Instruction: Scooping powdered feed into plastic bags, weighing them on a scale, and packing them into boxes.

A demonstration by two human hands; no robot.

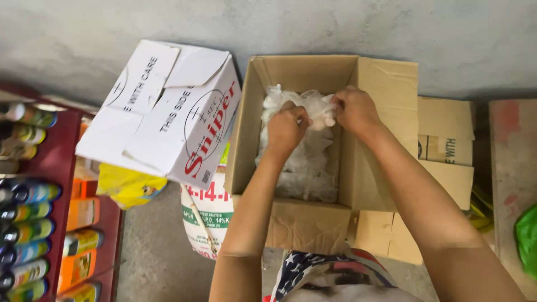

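Note:
An open brown cardboard box [386, 89] stands in front of me, filled with clear plastic bags [305, 168]. Both my hands are inside its top. My left hand [286, 127] is closed on the bunched neck of one clear plastic bag. My right hand [353, 109] pinches the same bunch of plastic from the right, close to the left hand. What the bags hold is not visible.
A white printed carton [168, 112] leans at the left over a yellow packet [128, 187] and a white printed sack [207, 215]. Rows of bottles [28, 235] lie on a red shelf at far left. Another brown box [444, 148] sits right, and a green bag [526, 237] at the far right edge.

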